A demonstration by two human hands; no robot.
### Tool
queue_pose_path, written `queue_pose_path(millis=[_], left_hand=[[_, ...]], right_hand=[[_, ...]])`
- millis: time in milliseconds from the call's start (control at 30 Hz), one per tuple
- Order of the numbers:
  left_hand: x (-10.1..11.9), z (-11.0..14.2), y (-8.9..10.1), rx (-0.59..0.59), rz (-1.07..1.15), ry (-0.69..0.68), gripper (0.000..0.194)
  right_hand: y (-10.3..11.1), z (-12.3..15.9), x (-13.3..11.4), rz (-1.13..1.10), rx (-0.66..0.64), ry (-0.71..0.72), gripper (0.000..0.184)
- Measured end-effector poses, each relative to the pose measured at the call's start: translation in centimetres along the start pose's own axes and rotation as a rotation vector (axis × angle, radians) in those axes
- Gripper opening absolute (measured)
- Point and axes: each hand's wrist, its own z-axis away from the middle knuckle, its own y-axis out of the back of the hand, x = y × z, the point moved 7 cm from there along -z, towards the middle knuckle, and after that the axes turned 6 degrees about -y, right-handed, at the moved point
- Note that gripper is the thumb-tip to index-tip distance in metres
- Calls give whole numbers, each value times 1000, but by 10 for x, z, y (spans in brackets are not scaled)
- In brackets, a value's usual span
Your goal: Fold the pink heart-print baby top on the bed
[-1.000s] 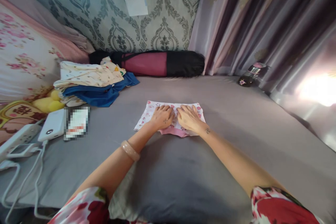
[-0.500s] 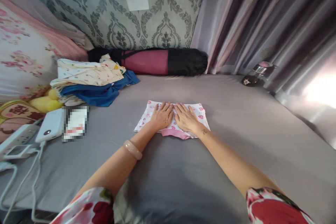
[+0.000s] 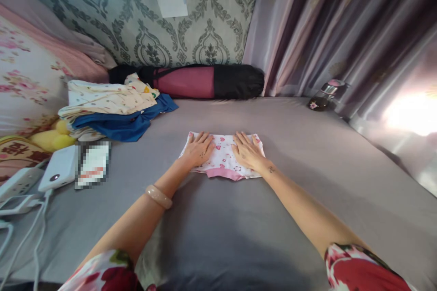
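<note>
A small white garment printed with pink hearts lies flat on the grey bed sheet. It looks folded, and a curved pink band edges its near side. My left hand rests palm down on its left part, fingers stretched out. On the right part, my right hand lies flat too, its fingers spread a little. The middle of the garment shows between my hands, while each palm covers some of the cloth beneath it.
Folded clothes are piled at the back left. A long black and maroon bag lies along the wall. To the left are a power bank, a power strip and cables. A dark bottle stands by the curtain.
My hands have slid apart, from nearly touching at the middle of the garment to its left and right sides. The view has shifted slightly to the right.
</note>
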Motion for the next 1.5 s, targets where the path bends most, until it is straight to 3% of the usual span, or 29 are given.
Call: queue_pose_path(millis=[267, 533, 700, 900, 1100, 1267, 1500], left_hand=[[-5, 3, -7, -1, 29, 28, 51], [-6, 5, -2, -19, -1, 5, 51], [-27, 20, 4, -34, -38, 110, 54], [-48, 32, -9, -51, 77, 154, 53], [-54, 33, -7, 50, 239, 158, 52], [-61, 41, 7, 243, 441, 194, 48], [-72, 50, 8, 361, 557, 269, 37]], right_hand=[[-9, 0, 6, 4, 24, -20, 57], [-2, 3, 7, -30, -7, -19, 59], [9, 13, 29, 27, 74, -84, 63], [-6, 16, 52, 12, 49, -154, 64], [-7, 15, 51, 21, 71, -144, 64], [0, 16, 49, 41, 28, -144, 62], [5, 26, 24, 37, 86, -119, 61]])
